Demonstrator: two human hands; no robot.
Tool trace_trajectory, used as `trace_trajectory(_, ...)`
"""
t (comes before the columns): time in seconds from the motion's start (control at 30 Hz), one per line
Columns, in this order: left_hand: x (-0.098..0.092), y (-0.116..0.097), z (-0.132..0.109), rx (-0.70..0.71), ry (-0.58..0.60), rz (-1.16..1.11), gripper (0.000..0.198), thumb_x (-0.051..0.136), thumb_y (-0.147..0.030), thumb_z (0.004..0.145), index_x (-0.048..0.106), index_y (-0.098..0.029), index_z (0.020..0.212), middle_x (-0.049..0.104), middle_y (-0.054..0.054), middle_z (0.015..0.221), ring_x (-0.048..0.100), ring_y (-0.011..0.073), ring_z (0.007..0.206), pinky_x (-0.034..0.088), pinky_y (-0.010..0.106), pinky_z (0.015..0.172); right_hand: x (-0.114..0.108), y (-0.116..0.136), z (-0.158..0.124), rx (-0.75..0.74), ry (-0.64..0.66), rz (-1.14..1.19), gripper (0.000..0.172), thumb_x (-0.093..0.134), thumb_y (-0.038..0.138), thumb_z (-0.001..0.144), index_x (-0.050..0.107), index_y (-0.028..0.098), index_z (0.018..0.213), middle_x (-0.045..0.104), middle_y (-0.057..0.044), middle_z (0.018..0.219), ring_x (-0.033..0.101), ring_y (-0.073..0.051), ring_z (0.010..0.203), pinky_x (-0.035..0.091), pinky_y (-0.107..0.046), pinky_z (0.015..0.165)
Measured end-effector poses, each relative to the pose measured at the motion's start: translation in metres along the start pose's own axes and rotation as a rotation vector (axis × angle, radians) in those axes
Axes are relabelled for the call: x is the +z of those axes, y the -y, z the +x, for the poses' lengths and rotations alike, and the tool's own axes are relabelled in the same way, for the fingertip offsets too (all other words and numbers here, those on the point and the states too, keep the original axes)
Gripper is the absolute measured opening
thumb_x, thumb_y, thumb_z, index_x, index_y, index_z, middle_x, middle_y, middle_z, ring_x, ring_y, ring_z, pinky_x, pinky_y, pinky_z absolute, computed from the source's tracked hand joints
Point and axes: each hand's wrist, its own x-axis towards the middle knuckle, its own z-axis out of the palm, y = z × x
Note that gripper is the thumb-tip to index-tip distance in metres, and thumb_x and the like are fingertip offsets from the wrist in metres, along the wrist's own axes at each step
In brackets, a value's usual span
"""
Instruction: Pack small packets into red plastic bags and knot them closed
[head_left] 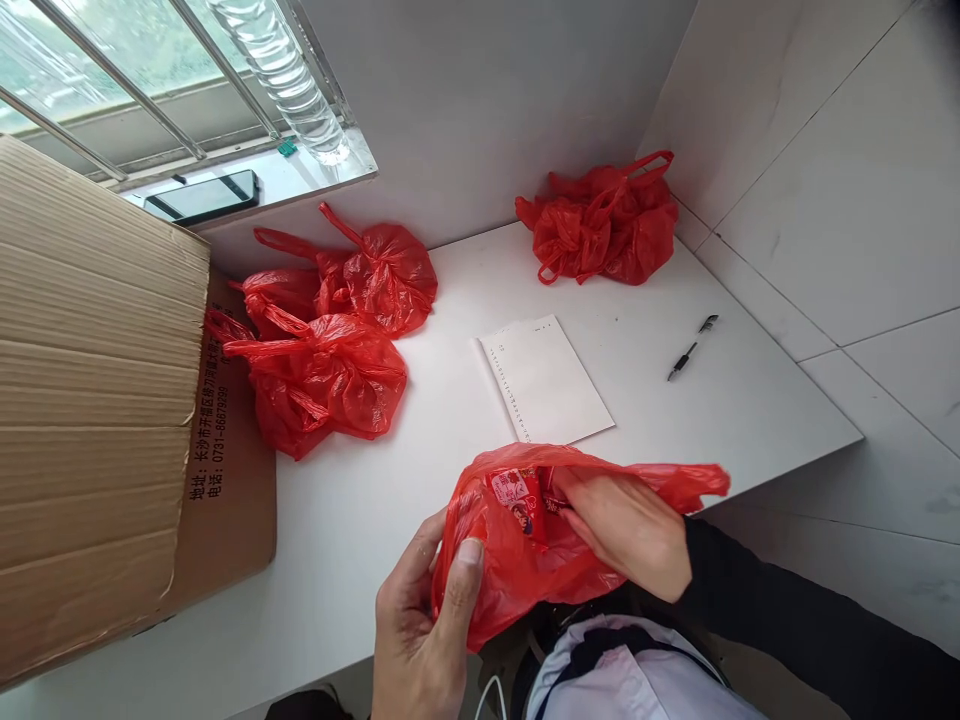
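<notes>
An open red plastic bag point(525, 570) hangs at the near edge of the white table point(360, 520). My left hand point(420, 630) pinches the bag's left rim between thumb and fingers. My right hand point(630, 530) reaches into the bag's mouth, its fingertips hidden inside. A red printed snack packet point(517, 495) shows inside the bag just left of the right hand; I cannot tell whether the fingers hold it.
Tied red bags point(330, 330) lie at the left and more red bags point(604, 220) at the far corner. A sheet of paper point(547, 380) and a pen point(691, 348) lie mid-table. A cardboard box point(97, 420) stands left; a phone point(202, 195) and bottle point(289, 75) rest on the sill.
</notes>
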Motion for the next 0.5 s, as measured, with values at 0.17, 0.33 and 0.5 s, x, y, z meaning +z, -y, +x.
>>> trace_trajectory(0.17, 0.0, -0.001, 0.001, 0.003, -0.018, -0.004, 0.03, 0.065, -0.042, 0.091, 0.074, -0.029, 0.116, 0.074, 0.003, 0.113, 0.068, 0.0169, 0.096, 0.052, 0.017, 0.075, -0.02, -0.001, -0.01, 0.036, 0.039, -0.136, 0.025, 0.041, 0.015, 0.099, 0.066, 0.019, 0.1, 0.072, -0.009, 0.093, 0.071, -0.028, 0.087, 0.051, -0.039, 0.076)
trace_trajectory(0.33, 0.001, 0.0, 0.001, 0.006, -0.016, -0.006, 0.03, 0.065, -0.042, 0.091, 0.074, -0.03, 0.117, 0.074, 0.002, 0.115, 0.068, 0.017, 0.098, 0.053, 0.016, 0.076, -0.025, -0.001, -0.007, 0.03, 0.019, -0.239, 0.028, 0.041, 0.015, 0.099, 0.067, 0.02, 0.108, 0.069, -0.01, 0.099, 0.069, -0.029, 0.09, 0.05, -0.04, 0.074)
trace_trajectory(0.5, 0.002, 0.0, -0.001, 0.002, -0.027, -0.027, 0.03, 0.066, -0.042, 0.091, 0.073, -0.029, 0.117, 0.074, 0.003, 0.114, 0.068, 0.0167, 0.097, 0.053, 0.017, 0.076, -0.003, 0.005, 0.002, -0.118, 0.094, -0.206, 0.041, 0.049, 0.009, 0.09, 0.063, 0.027, 0.124, 0.07, -0.007, 0.092, 0.07, -0.029, 0.081, 0.043, -0.035, 0.062)
